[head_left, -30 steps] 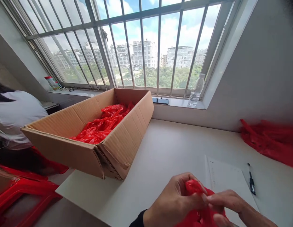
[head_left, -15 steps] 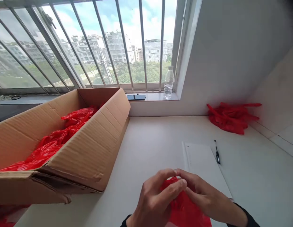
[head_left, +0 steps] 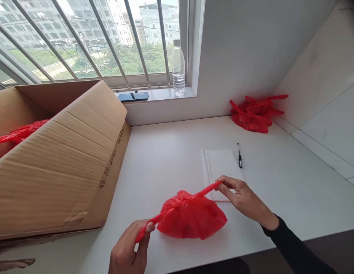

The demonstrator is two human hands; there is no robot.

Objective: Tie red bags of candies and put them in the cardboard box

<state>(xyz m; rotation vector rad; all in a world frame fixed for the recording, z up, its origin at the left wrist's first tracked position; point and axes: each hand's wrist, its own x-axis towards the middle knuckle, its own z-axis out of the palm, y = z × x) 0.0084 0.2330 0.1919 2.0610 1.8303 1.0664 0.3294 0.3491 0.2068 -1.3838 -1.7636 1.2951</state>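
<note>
A red plastic bag [head_left: 191, 219], full and knotted at its top, rests on the white table near the front edge. My left hand [head_left: 130, 247] pinches one of its handles at the lower left, with the end of the strip showing past the thumb. The other handle is stretched up to the right, gripped between the fingertips of my right hand [head_left: 239, 198]. Both handles are drawn taut away from the knot. What the bag contains is hidden. Behind my right hand lies an open notebook [head_left: 221, 163].
On the left a large open cardboard box [head_left: 77, 163] holds red plastic bags [head_left: 23, 133]. More red bags [head_left: 254, 114] lie in the far right corner. A pen [head_left: 239, 156] is beside the notebook. A water bottle [head_left: 178, 68] and a phone [head_left: 133, 96] sit on the windowsill.
My hands were close together over the red bag; now they are apart, each pulling a handle outward. The knotted bag now shows fully between them. The view has tilted down and right.
</note>
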